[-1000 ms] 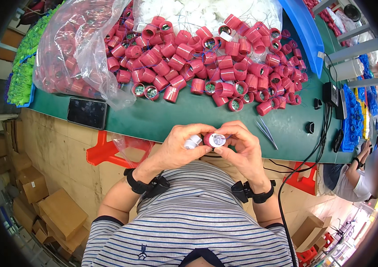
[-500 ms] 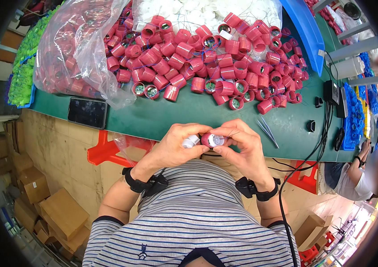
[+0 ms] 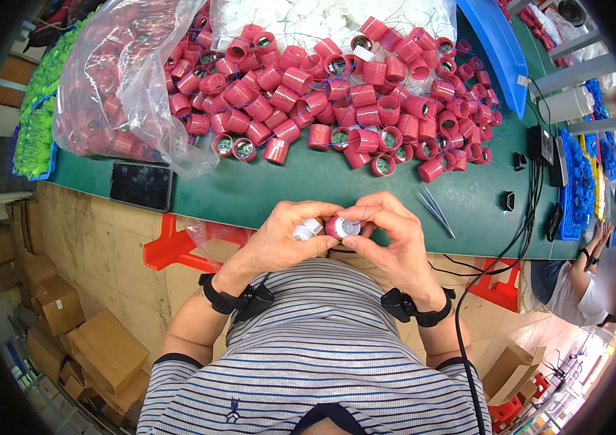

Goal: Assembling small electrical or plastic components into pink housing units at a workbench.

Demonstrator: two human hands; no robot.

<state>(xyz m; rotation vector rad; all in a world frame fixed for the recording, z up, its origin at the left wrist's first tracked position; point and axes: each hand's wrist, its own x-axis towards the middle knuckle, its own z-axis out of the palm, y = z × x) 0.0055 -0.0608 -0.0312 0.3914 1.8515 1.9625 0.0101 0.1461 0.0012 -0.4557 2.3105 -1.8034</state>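
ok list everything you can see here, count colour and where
red caps: too many to count, red, heaped on far side of the table
green table: one, across the middle
clear bag: one, holding more red caps, far left
phone: one, black, left near table edge
tweezers: one pair, silver, right of the hands
blue tray: one, far right
cardboard boxes: several, brown, floor at left
red cap in hand: one, between both hands
white piece: one, left fingers
left hand: holds white piece
right hand: grips red cap
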